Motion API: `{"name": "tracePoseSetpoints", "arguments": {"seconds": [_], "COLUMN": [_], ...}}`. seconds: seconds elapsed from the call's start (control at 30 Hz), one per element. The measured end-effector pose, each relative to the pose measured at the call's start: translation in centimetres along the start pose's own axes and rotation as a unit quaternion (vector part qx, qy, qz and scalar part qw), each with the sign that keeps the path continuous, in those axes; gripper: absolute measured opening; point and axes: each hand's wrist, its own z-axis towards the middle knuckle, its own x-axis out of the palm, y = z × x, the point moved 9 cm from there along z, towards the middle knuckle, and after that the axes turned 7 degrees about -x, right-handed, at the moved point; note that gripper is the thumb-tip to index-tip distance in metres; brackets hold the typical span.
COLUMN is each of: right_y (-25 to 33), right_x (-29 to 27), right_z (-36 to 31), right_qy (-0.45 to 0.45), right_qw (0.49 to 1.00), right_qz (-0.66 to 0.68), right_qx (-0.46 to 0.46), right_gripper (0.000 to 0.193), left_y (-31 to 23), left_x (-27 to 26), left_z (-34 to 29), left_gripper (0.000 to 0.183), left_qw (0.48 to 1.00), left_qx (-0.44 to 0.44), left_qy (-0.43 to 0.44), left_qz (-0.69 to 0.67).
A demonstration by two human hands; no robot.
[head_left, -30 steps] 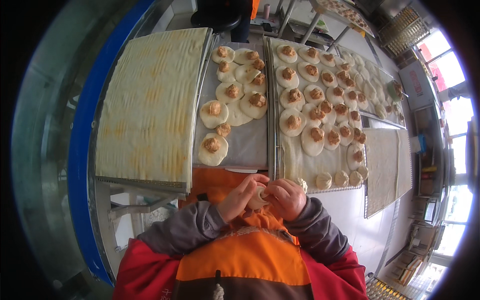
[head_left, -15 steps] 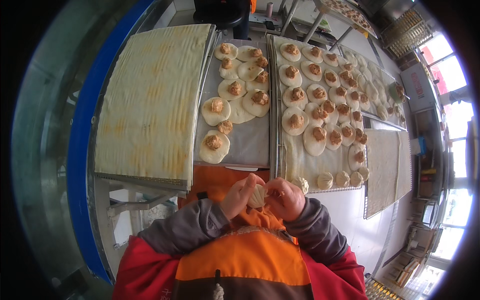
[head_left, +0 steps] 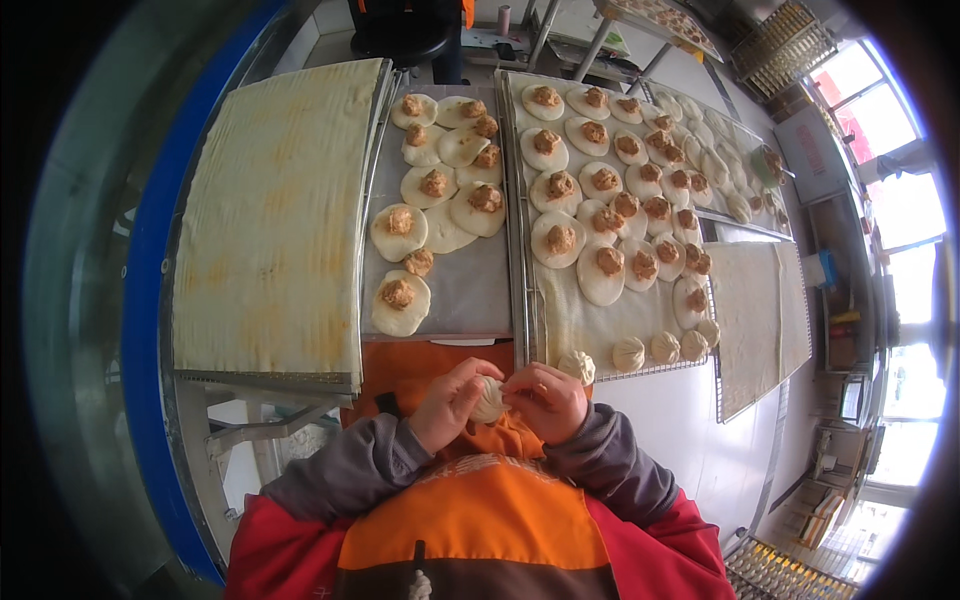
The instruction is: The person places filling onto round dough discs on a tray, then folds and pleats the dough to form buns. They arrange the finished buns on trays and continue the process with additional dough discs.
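Observation:
Close to my apron, a pleated, round stuffed bun (head_left: 487,401) of pale dough is between my two hands. My left hand (head_left: 443,412) cups it from the left, fingers curled round its side. At its right edge, my right hand (head_left: 550,402) pinches the dough with thumb and fingers; the fingertips partly hide that edge. Just beyond the right hand sits a pleated bun (head_left: 576,366) at the near corner of a cloth-covered rack. More closed buns (head_left: 628,354) line the same near edge. Flat dough rounds (head_left: 390,318) topped with lumps of brown filling lie ahead.
A metal tray (head_left: 470,300) carries several filled rounds. To its left is a large cloth-covered rack (head_left: 270,220), and beyond that a blue edge (head_left: 150,330). Another cloth-covered rack (head_left: 765,310) stands at the right. Behind the trays is a black stool (head_left: 400,38) near a person's dark-clad leg.
The view has swung slightly, so the trays and my hands appear further left. Both hands still hold the bun, and the fingers have shifted a little around it.

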Motion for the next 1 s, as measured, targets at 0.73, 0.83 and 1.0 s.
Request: {"name": "tracePoseSetpoints", "arguments": {"seconds": [0.73, 0.83, 1.0], "right_y": [3.1, 2.1, 1.9], "right_x": [0.3, -0.1, -0.3], "right_z": [0.4, -0.3, -1.4], "right_qy": [0.074, 0.033, -0.026], "right_qw": [0.988, 0.997, 0.998], "right_qz": [-0.058, -0.030, -0.038], "right_qx": [-0.121, -0.064, -0.037], "right_gripper": [0.020, 0.018, 0.017], "left_y": [3.8, 2.3, 1.9], "left_x": [2.7, 1.6, 2.6], "left_z": [-0.2, 0.7, 0.3], "left_gripper": [0.060, 0.051, 0.048], "left_qw": [0.937, 0.986, 0.991], "left_qx": [-0.279, -0.129, -0.092], "left_qy": [0.079, -0.023, 0.013], "left_qz": [-0.196, -0.107, -0.096]}}
